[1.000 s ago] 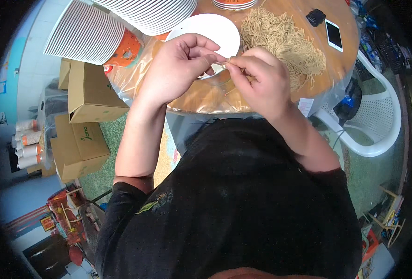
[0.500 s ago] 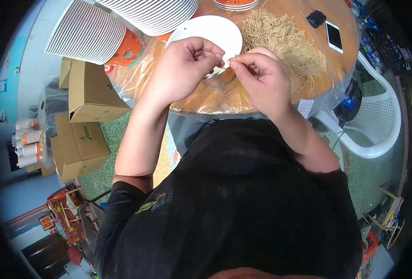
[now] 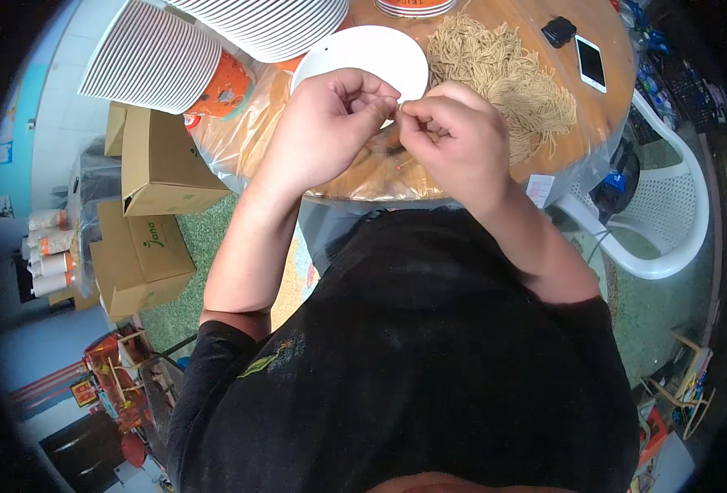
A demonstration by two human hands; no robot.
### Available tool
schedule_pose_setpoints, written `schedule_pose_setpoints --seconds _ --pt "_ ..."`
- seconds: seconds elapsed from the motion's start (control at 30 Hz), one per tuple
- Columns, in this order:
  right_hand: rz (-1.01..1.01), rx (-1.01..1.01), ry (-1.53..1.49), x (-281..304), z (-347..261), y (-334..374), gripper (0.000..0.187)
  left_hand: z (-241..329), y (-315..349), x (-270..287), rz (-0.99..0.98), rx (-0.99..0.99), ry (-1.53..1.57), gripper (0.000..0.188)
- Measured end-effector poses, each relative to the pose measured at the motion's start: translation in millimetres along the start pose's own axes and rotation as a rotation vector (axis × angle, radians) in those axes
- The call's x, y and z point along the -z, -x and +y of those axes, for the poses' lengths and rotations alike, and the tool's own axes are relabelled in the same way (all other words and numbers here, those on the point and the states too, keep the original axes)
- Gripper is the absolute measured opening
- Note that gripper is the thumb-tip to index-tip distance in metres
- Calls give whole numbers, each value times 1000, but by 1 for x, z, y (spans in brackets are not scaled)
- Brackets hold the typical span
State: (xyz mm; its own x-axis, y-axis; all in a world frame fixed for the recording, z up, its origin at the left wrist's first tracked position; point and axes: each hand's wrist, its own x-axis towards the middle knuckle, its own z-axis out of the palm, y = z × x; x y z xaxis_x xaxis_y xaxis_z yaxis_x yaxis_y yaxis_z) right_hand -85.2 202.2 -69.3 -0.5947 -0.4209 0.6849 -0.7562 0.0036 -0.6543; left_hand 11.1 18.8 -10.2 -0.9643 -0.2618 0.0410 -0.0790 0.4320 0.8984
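Observation:
My left hand (image 3: pixel 343 115) and my right hand (image 3: pixel 460 127) meet fingertip to fingertip over the near part of the table, both in a closed pinch. Between them is a short bit of tan string, mostly hidden by the fingers. Just beyond my left hand lies a white round disc-like piece (image 3: pixel 372 57) with a small hole near its edge; my hand covers its near side. A loose heap of tan string (image 3: pixel 503 74) spreads beyond and to the right of my right hand.
Stacked white-rimmed orange buckets (image 3: pixel 154 57) stand at the far left, with another stack (image 3: pixel 269 20) beside them. A phone (image 3: pixel 590 63) and a small black object (image 3: pixel 558 33) lie at right. Cardboard boxes (image 3: pixel 166 160) stand left; a white plastic chair (image 3: pixel 667 205) stands right.
My right hand has shifted slightly left, and its fingertips have closed in against those of my left. The bit of string seen at its fingertips before is now mostly hidden.

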Motion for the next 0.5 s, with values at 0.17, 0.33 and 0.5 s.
schedule_pose_setpoints --seconds 0.17,0.33,0.5 --pt "63 -1 -20 -4 2 -1 11 10 3 2 -7 12 127 21" --pt "106 59 17 -7 4 2 15 8 3 5 -24 12 60 24" --pt "152 83 16 -8 4 3 16 10 -1 7 -70 56 131 27"
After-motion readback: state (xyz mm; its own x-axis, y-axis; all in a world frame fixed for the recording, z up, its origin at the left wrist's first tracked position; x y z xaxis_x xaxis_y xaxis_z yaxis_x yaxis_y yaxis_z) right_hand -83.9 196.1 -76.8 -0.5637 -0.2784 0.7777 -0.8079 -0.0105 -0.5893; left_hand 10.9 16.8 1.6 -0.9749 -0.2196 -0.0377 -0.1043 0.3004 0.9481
